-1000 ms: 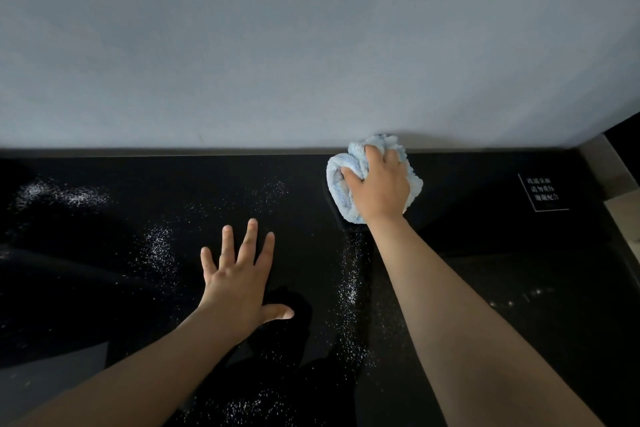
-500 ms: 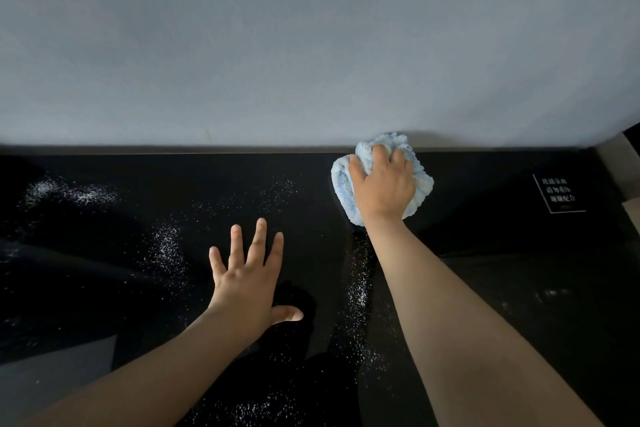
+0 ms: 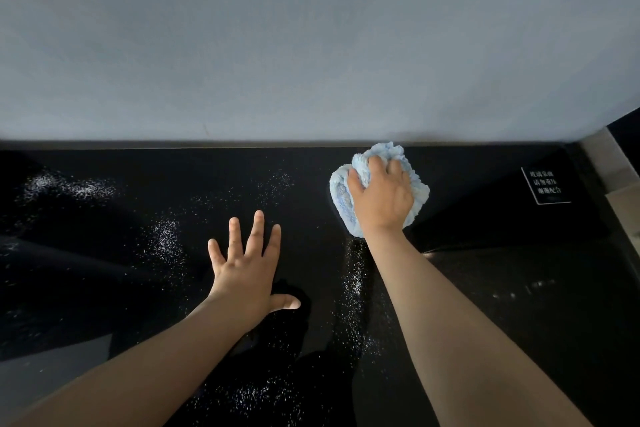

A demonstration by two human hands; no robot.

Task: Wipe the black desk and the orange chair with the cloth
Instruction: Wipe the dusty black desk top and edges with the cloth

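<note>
The glossy black desk (image 3: 502, 288) fills the lower half of the head view, speckled with white dust left of centre and in a streak below the cloth. My right hand (image 3: 381, 198) grips a bunched light-blue cloth (image 3: 341, 198) and presses it on the desk at its far edge, against the wall. My left hand (image 3: 247, 267) lies flat on the desk with fingers spread, left of and nearer than the cloth. The orange chair is out of view.
A pale grey wall (image 3: 311, 38) rises straight behind the desk. A small black label with white text (image 3: 545, 185) sits on the desk at the far right. A beige surface (image 3: 623, 191) borders the desk's right end.
My right hand has slid the cloth to the right along the desk's back edge. My left hand has stayed flat in about the same spot.
</note>
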